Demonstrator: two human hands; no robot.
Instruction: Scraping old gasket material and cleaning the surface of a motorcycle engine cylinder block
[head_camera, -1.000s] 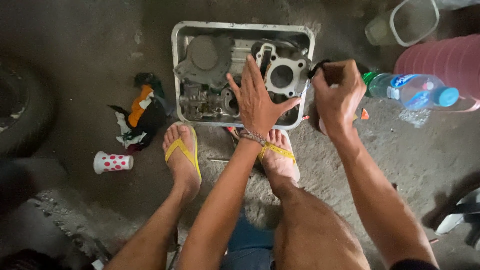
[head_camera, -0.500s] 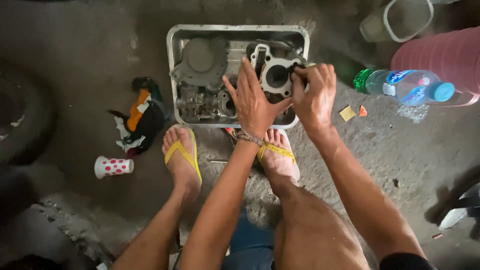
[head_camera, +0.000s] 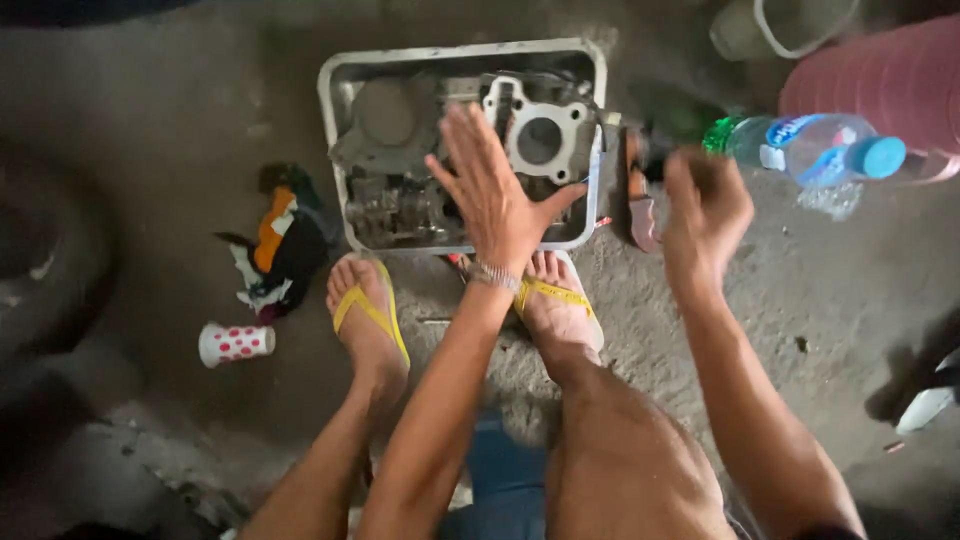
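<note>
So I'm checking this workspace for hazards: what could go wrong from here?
The left hand hovers flat over greasy engine parts in the metal tray; edges could nick it. The blurred right hand is close to the lying plastic bottle and might knock it rolling. Feet in yellow sandals sit exposed beside the tray.

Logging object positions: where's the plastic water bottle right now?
In the head view the plastic water bottle lies on its side at upper right, on the ground right of the metal tray, just beyond the right hand, beside a pink container.
</note>
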